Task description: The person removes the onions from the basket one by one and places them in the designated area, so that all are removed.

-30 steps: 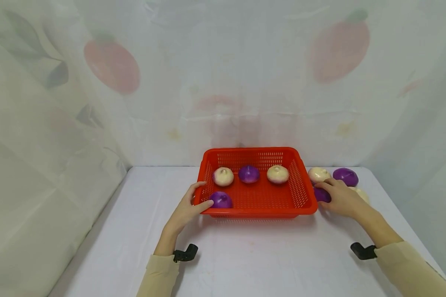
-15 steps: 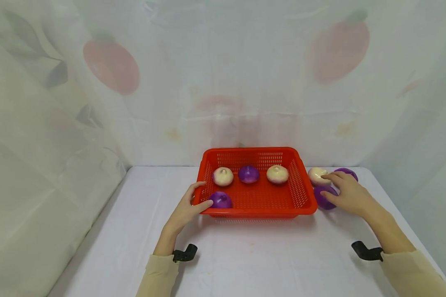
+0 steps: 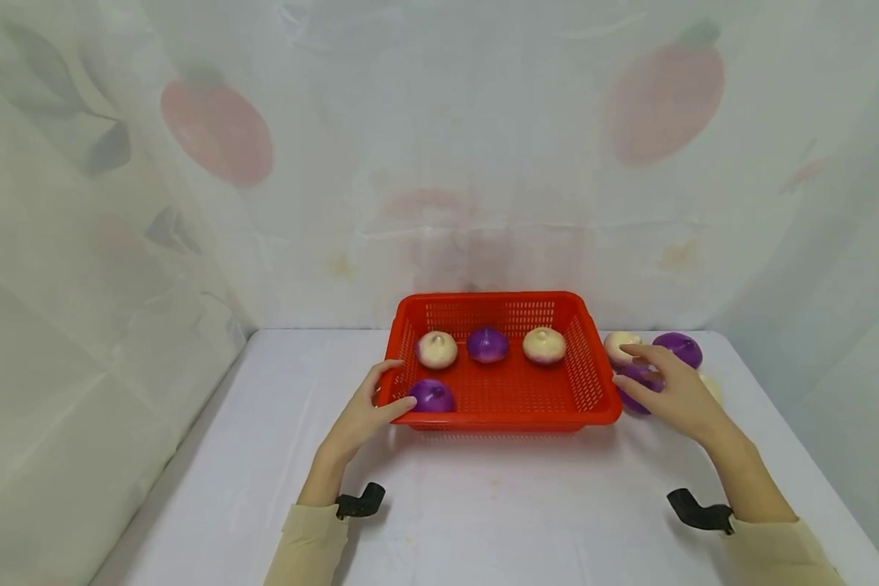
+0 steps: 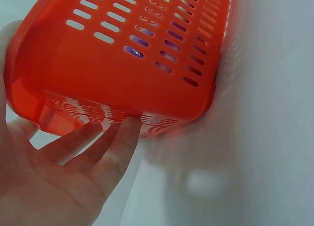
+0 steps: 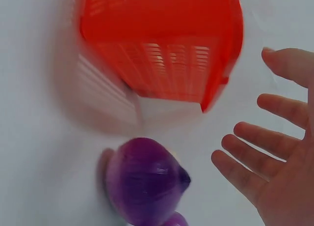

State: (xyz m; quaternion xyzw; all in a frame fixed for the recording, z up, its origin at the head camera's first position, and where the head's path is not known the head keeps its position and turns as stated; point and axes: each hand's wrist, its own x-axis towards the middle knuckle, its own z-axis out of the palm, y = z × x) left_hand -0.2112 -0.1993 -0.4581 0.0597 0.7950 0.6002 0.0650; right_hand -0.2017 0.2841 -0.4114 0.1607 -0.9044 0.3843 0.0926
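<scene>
A red perforated basket (image 3: 483,421) stands on the table with two white onions (image 3: 436,350) and two purple onions inside, one purple onion (image 3: 432,396) at its front left corner. My left hand (image 3: 362,415) grips that corner, thumb over the rim and fingers against the outer wall; the left wrist view shows those fingertips (image 4: 130,125) at the wall. My right hand (image 3: 683,399) is spread with nothing in it, thumb tip right by the basket's right rim. Under its fingers, in the head view, lies another purple onion (image 3: 636,391), seen whole in the right wrist view.
Right of the basket, more onions lie grouped: a white onion (image 3: 621,346), a purple onion (image 3: 678,350) at the back, and a white onion (image 3: 712,387) partly behind my right hand. A patterned cloth wall (image 3: 483,163) rises behind the white table (image 3: 483,513).
My right hand has let go of the purple onion beside the basket, drawn back right, then come left toward the rim with its fingers spread. The left hand stays on the basket.
</scene>
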